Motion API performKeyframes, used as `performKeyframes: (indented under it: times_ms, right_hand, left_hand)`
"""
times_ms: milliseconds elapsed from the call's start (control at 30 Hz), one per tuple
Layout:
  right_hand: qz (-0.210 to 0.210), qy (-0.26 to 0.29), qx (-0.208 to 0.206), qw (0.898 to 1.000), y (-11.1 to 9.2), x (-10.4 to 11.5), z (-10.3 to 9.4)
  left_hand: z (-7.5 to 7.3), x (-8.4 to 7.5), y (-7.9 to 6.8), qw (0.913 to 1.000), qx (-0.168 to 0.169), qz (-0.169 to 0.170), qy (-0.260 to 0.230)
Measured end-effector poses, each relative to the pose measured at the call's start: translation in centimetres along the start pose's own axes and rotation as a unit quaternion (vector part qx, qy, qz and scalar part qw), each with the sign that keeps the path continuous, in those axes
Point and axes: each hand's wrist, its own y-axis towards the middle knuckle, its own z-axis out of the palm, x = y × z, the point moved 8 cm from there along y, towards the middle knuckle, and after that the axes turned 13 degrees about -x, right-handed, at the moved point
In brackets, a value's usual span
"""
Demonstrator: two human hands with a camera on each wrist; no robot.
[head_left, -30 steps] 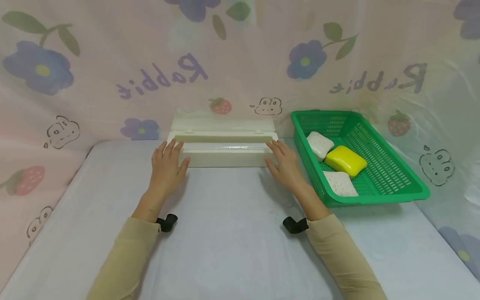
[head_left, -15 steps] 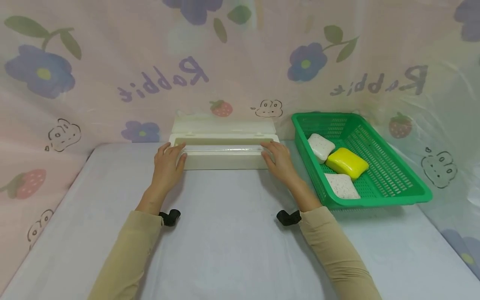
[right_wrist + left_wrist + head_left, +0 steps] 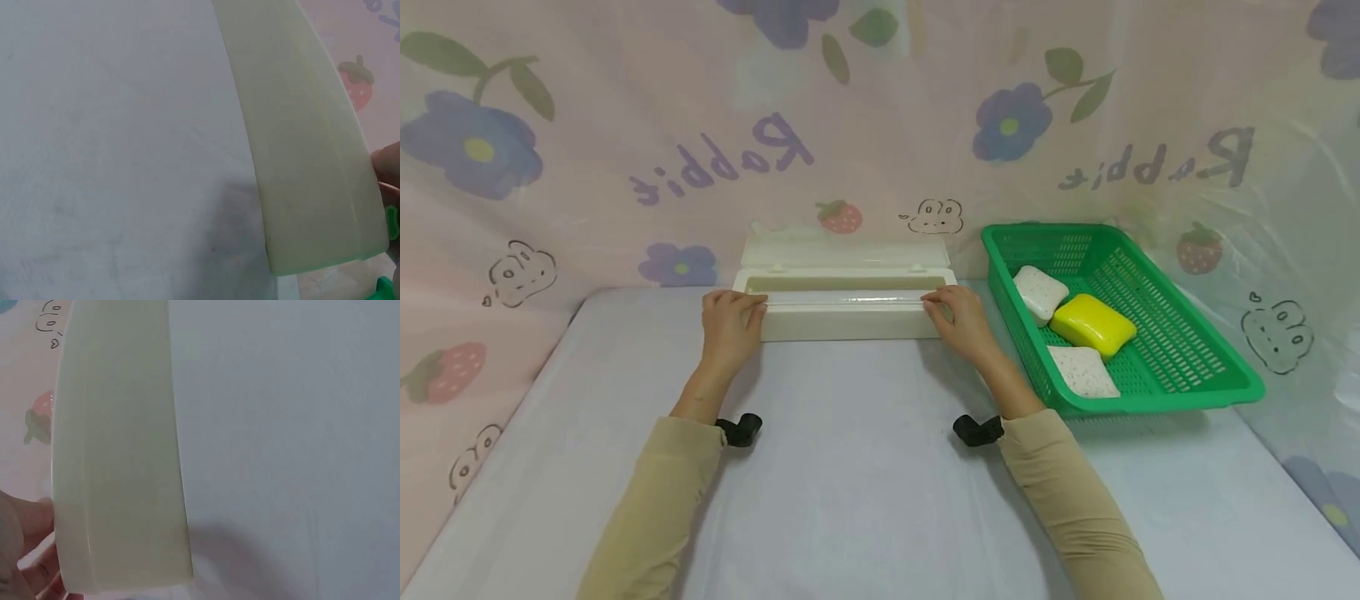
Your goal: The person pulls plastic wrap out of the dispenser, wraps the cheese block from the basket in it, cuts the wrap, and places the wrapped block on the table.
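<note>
L. hand (image 3: 728, 329) and R. hand (image 3: 964, 325) at opp. ends of the white box (image 3: 850, 325), lid (image 3: 846, 252) up, on the desk (image 3: 850, 458); clear film (image 3: 842, 297) inside. Fingers of each pinch at the front edge, apparently on the film (too transparent to be sure). Poss. faults: uneven pull, hence skew or tear; sticking film, hence box dragged fwd.

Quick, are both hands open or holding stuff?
Left hand: closed, seemingly pinching the left end of the clear, shiny plastic film.
Right hand: closed, seemingly pinching the film's right end.
</note>
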Motion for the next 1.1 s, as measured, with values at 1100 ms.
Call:
performKeyframes:
  times_ms: [1100]
  right_hand:
    - [0.045,0.014,-0.077,0.996,1.4,0.5,-1.0]
  left_hand:
    - [-0.7,1.1,0.9,0.9875,-0.038,-0.133,-0.075]
